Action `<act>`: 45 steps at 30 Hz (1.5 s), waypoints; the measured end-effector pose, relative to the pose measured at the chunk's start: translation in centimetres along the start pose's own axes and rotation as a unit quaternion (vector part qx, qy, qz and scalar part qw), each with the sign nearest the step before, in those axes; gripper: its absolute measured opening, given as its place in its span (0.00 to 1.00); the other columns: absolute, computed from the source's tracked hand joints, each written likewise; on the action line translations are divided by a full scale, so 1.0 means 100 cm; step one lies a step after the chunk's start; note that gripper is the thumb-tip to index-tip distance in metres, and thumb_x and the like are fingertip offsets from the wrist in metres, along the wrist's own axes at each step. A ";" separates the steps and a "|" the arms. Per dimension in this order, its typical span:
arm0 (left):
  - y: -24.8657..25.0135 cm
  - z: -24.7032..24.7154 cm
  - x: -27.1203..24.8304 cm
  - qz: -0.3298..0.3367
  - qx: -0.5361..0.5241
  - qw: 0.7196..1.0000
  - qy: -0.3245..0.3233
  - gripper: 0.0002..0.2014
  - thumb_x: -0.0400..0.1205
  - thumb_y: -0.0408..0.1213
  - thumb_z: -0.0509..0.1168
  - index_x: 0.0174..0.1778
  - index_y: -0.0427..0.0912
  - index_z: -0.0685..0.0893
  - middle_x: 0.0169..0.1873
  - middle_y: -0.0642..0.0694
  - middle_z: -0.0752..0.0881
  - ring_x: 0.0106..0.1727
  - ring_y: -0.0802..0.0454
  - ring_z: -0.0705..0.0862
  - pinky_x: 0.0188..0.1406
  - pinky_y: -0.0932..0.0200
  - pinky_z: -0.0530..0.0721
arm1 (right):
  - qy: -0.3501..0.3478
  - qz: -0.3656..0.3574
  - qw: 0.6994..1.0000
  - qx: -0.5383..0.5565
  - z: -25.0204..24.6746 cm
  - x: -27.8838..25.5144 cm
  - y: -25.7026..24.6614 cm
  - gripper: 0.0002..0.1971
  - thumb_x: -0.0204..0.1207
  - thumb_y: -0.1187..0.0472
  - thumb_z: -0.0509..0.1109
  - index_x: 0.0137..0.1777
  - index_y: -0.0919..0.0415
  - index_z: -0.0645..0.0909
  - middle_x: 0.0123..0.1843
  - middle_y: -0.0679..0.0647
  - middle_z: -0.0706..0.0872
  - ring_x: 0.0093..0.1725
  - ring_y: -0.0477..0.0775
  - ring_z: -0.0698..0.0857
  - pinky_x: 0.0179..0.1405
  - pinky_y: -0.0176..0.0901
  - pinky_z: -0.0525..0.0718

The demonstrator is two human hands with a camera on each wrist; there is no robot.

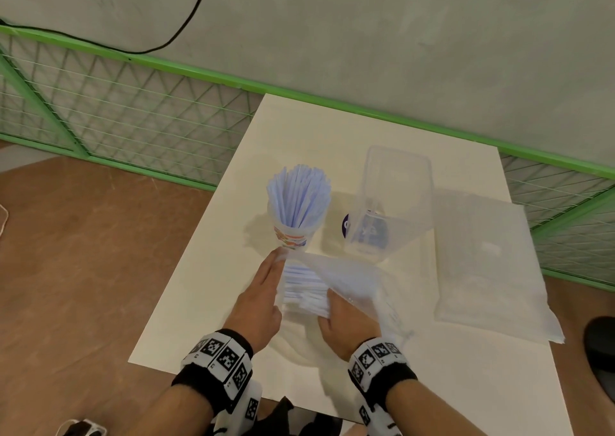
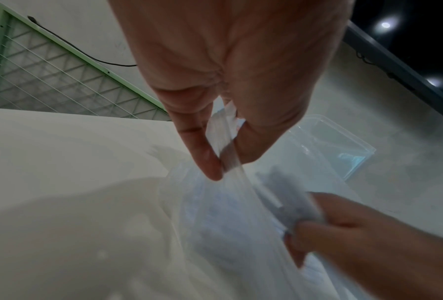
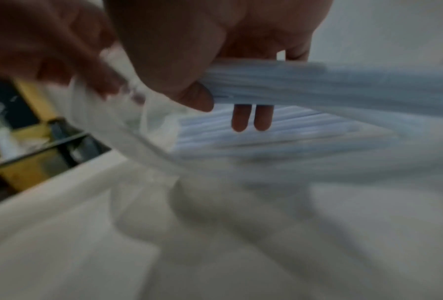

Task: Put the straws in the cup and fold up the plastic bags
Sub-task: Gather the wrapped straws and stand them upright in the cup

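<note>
A printed cup (image 1: pixel 293 236) stands mid-table, packed with pale blue straws (image 1: pixel 298 196). Just in front of it a clear plastic bag (image 1: pixel 346 279) still holds more straws (image 1: pixel 304 289). My left hand (image 1: pixel 263 289) pinches the bag's open edge (image 2: pixel 225 146) between thumb and fingers. My right hand (image 1: pixel 346 319) reaches into the bag's mouth and grips a bundle of straws (image 3: pixel 317 85); its thumb lies over the bundle and two fingertips (image 3: pixel 251 119) show beneath. Both wrist views are blurred.
A clear rectangular plastic container (image 1: pixel 389 202) stands right of the cup, over a blue sticker. A flat stack of clear bags (image 1: pixel 486 262) lies at the white table's (image 1: pixel 216 302) right side. A green mesh fence (image 1: pixel 133 119) runs behind.
</note>
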State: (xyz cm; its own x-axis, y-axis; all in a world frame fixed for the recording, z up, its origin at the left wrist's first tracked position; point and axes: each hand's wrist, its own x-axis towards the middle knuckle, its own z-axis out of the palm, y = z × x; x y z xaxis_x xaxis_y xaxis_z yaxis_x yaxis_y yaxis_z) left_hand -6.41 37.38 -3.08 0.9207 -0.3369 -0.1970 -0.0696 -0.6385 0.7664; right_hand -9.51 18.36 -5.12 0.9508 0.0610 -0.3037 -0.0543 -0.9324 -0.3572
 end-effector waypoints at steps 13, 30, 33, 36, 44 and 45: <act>-0.004 0.001 0.005 0.005 -0.006 1.000 -0.001 0.51 0.70 0.17 0.61 0.85 0.60 0.52 0.81 0.73 0.46 0.68 0.53 0.78 0.57 0.62 0.82 | 0.091 0.011 0.914 0.395 -0.032 -0.034 -0.018 0.11 0.66 0.53 0.72 0.27 0.54 0.76 0.28 0.50 0.79 0.30 0.48 0.77 0.35 0.44 0.77; -0.002 0.000 0.004 0.002 0.005 1.000 -0.008 0.50 0.70 0.18 0.61 0.84 0.59 0.53 0.81 0.73 0.47 0.59 0.54 0.81 0.52 0.55 0.86 | 0.080 0.074 0.949 0.295 -0.073 -0.031 -0.017 0.08 0.67 0.54 0.78 0.29 0.55 0.87 0.28 0.48 0.88 0.29 0.45 0.86 0.37 0.37 0.84; -0.003 0.000 0.003 0.003 0.003 1.000 -0.008 0.50 0.70 0.18 0.61 0.84 0.59 0.53 0.81 0.73 0.47 0.63 0.52 0.80 0.51 0.60 0.85 | 0.150 0.053 0.907 0.390 -0.129 -0.019 -0.035 0.04 0.68 0.62 0.81 0.34 0.58 0.90 0.31 0.52 0.91 0.34 0.51 0.91 0.40 0.50 0.91; -0.002 0.001 0.002 0.001 -0.001 1.000 -0.011 0.49 0.72 0.18 0.60 0.85 0.60 0.51 0.80 0.76 0.44 0.64 0.53 0.80 0.50 0.66 0.81 | 0.179 0.021 0.885 0.430 -0.179 0.000 -0.057 0.04 0.68 0.63 0.81 0.35 0.60 0.89 0.32 0.53 0.91 0.35 0.51 0.92 0.35 0.51 0.92; 0.000 -0.001 -0.003 0.006 -0.008 1.000 -0.008 0.50 0.72 0.18 0.60 0.85 0.59 0.50 0.81 0.72 0.45 0.67 0.54 0.78 0.54 0.70 0.78 | 0.203 -0.037 0.930 0.304 -0.208 0.076 -0.085 0.07 0.69 0.55 0.77 0.36 0.58 0.89 0.34 0.51 0.91 0.35 0.48 0.91 0.42 0.51 0.92; -0.001 0.000 -0.003 0.005 -0.008 1.000 -0.007 0.49 0.72 0.18 0.59 0.85 0.59 0.50 0.82 0.72 0.45 0.69 0.54 0.78 0.55 0.72 0.77 | 0.202 -0.040 0.935 0.289 -0.205 0.085 -0.084 0.07 0.70 0.53 0.77 0.37 0.57 0.89 0.36 0.50 0.91 0.37 0.48 0.91 0.44 0.51 0.91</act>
State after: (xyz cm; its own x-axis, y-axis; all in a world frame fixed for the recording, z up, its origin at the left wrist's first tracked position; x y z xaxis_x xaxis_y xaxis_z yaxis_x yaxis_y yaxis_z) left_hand -6.69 37.55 -3.04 0.9144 -0.3536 -0.1973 -0.0732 -0.6235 0.7784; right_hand 5.29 19.44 13.40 0.9901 -0.1264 0.0613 -0.0229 -0.5756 -0.8174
